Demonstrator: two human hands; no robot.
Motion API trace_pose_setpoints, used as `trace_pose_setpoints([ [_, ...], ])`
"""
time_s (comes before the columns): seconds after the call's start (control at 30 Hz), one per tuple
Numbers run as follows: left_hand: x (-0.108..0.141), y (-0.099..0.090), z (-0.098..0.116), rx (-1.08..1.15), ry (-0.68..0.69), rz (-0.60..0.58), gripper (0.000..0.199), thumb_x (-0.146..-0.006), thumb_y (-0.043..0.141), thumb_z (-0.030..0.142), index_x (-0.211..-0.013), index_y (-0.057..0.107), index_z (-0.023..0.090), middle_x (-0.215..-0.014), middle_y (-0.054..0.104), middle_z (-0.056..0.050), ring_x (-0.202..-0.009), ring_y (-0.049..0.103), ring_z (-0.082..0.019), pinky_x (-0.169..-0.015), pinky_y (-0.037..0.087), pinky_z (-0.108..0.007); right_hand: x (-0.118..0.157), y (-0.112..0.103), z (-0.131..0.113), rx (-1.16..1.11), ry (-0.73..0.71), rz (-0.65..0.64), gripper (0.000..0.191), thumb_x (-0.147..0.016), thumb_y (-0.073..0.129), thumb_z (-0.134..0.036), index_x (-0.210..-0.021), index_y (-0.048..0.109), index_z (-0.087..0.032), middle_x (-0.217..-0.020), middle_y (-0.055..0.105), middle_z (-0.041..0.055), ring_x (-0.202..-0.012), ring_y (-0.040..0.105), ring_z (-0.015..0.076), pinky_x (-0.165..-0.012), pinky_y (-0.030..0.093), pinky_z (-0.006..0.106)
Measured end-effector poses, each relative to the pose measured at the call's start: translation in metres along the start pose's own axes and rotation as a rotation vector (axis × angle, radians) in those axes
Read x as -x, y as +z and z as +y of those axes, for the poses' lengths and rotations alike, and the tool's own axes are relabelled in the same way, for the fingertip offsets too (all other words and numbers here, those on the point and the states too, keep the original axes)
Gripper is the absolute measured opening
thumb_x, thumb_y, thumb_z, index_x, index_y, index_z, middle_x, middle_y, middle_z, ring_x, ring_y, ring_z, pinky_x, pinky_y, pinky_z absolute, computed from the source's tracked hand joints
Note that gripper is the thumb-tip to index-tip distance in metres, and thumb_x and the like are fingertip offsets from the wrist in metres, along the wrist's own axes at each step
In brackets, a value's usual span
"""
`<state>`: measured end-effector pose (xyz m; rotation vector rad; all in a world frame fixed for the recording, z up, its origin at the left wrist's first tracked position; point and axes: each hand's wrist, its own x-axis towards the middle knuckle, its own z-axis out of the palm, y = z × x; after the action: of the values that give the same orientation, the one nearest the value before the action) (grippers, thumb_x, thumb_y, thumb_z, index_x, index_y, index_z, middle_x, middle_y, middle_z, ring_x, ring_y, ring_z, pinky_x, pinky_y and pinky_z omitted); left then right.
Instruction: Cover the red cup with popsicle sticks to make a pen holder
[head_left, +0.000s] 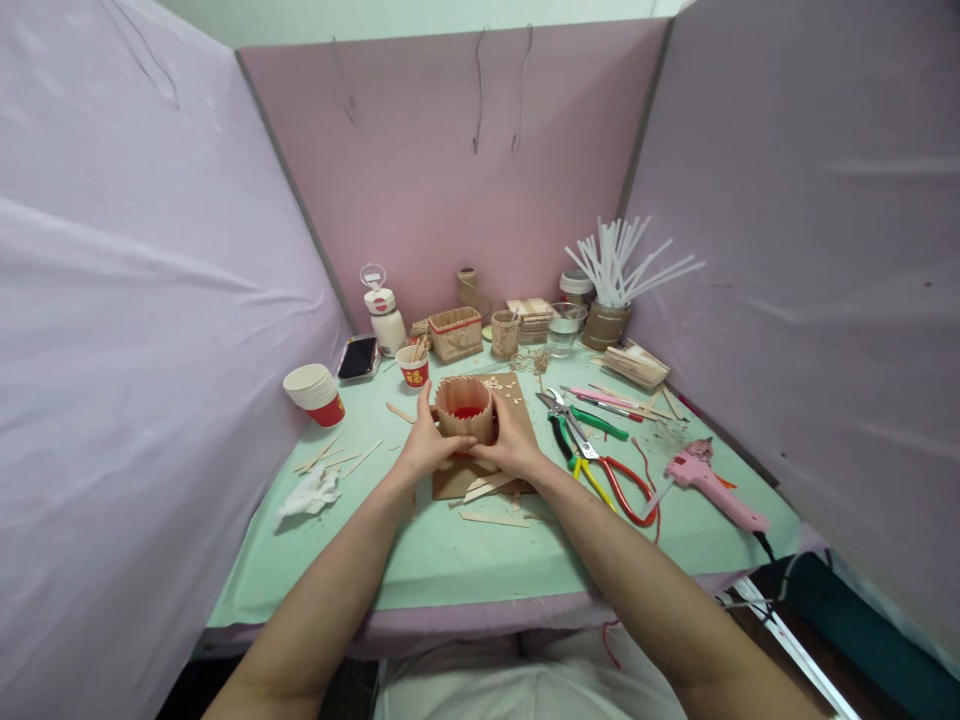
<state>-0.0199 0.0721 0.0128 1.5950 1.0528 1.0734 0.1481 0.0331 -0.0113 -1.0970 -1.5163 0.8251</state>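
Between my two hands is a round cup made of upright wooden sticks (455,398), with a jagged rim and a red inside. My left hand (429,440) wraps round its left side, and a small handle-like piece shows near those fingers. From the right, my right hand (514,442) grips the cup, the thumbs of both hands meeting at the front. Under it lies a brown board (448,485) with wood chips on its far part and broken stick pieces (487,486) at its near edge. The cup's base is hidden by my hands.
Pliers (576,430), red-handled scissors (634,495) and a pink glue gun (716,485) lie at the right. Stacked paper cups (315,393) and a crumpled tissue (309,493) are at the left. Behind stand a stick basket (456,338), a water bowl (564,330) and white glue sticks (615,265).
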Motion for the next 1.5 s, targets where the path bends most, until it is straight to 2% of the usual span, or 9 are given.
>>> trace_pose_setpoints([
  [0.13, -0.008, -0.013, 0.012, 0.395, -0.091, -0.026, 0.103, -0.060, 0.080, 0.027, -0.143, 0.019, 0.031, -0.125, 0.058, -0.010, -0.114, 0.056, -0.028, -0.093, 0.046, -0.046, -0.002, -0.010, -0.008, -0.153, -0.050, 0.019, 0.094, -0.067, 0.075, -0.040, -0.144, 0.024, -0.026, -0.140, 0.044, 0.0121, -0.126, 0.047, 0.0259, -0.104, 0.038, 0.046],
  [0.27, -0.012, -0.023, 0.016, 0.696, -0.206, -0.081, 0.057, -0.073, 0.067, 0.039, -0.125, 0.050, 0.022, -0.125, 0.060, -0.009, -0.110, 0.059, -0.026, -0.084, 0.053, -0.037, -0.006, -0.019, -0.009, -0.324, -0.119, 0.002, 0.066, -0.075, 0.067, -0.046, -0.133, 0.041, -0.029, -0.132, 0.053, 0.0086, -0.119, 0.053, 0.0237, -0.104, 0.039, 0.046],
  [0.37, -0.011, -0.024, 0.012, 0.827, -0.248, -0.065, 0.045, -0.079, 0.058, 0.046, -0.116, 0.057, 0.019, -0.117, 0.065, -0.008, -0.106, 0.061, -0.024, -0.084, 0.053, -0.036, -0.007, -0.017, -0.002, -0.421, -0.032, 0.051, 0.055, -0.078, 0.063, -0.051, -0.127, 0.048, -0.031, -0.132, 0.054, 0.0077, -0.121, 0.052, 0.0240, -0.102, 0.041, 0.047],
  [0.6, -0.005, -0.006, 0.001, 0.795, -0.247, -0.224, 0.054, -0.079, 0.058, 0.053, -0.117, 0.058, 0.016, -0.119, 0.065, -0.011, -0.118, 0.055, -0.029, -0.098, 0.046, -0.042, -0.001, -0.006, -0.010, -0.435, 0.027, -0.125, 0.067, -0.077, 0.063, -0.053, -0.135, 0.041, -0.026, -0.137, 0.051, 0.0087, -0.125, 0.048, 0.0256, -0.102, 0.041, 0.046],
  [0.8, -0.008, 0.014, -0.002, 0.650, -0.155, 0.031, 0.050, -0.075, 0.067, 0.050, -0.112, 0.058, 0.017, -0.122, 0.063, -0.010, -0.123, 0.051, -0.030, -0.102, 0.041, -0.046, -0.002, -0.004, -0.017, -0.109, 0.026, 0.184, 0.087, -0.062, 0.078, -0.043, -0.135, 0.035, -0.022, -0.134, 0.048, 0.0119, -0.124, 0.045, 0.0280, -0.104, 0.037, 0.046],
  [1.07, 0.002, 0.019, 0.002, 0.591, -0.080, -0.115, 0.069, -0.064, 0.079, 0.029, -0.124, 0.048, 0.018, -0.134, 0.054, -0.014, -0.124, 0.049, -0.033, -0.105, 0.039, -0.048, 0.001, 0.000, -0.013, 0.164, -0.065, 0.184, 0.103, -0.049, 0.084, -0.041, -0.137, 0.033, -0.025, -0.131, 0.037, 0.0126, -0.128, 0.035, 0.0332, -0.104, 0.036, 0.050],
  [1.2, -0.001, 0.004, 0.001, 0.694, -0.180, -0.190, 0.065, -0.065, 0.076, 0.035, -0.122, 0.049, 0.018, -0.128, 0.059, -0.015, -0.118, 0.055, -0.034, -0.101, 0.042, -0.051, 0.001, -0.008, -0.018, -0.054, -0.031, 0.115, 0.076, -0.064, 0.074, -0.042, -0.131, 0.042, -0.026, -0.128, 0.043, 0.0099, -0.113, 0.049, 0.0256, -0.088, 0.048, 0.040],
  [1.37, -0.005, -0.006, -0.005, 0.785, -0.214, -0.224, 0.059, -0.066, 0.073, 0.039, -0.118, 0.052, 0.019, -0.127, 0.060, -0.012, -0.120, 0.053, -0.032, -0.103, 0.041, -0.050, -0.001, -0.020, -0.023, -0.212, -0.029, 0.384, 0.015, -0.078, 0.050, -0.029, -0.085, 0.061, -0.022, -0.084, 0.061, 0.0024, -0.082, 0.056, 0.0184, -0.077, 0.046, 0.034],
  [1.5, -0.006, -0.008, -0.007, 0.790, -0.196, -0.272, 0.065, -0.064, 0.074, 0.039, -0.121, 0.050, 0.019, -0.125, 0.061, -0.013, -0.120, 0.053, -0.032, -0.104, 0.040, -0.051, -0.001, -0.027, -0.020, -0.209, -0.036, 0.400, 0.022, -0.078, 0.042, -0.026, -0.057, 0.045, -0.022, -0.058, 0.046, -0.0018, -0.058, 0.045, 0.0145, -0.060, 0.040, 0.029],
])
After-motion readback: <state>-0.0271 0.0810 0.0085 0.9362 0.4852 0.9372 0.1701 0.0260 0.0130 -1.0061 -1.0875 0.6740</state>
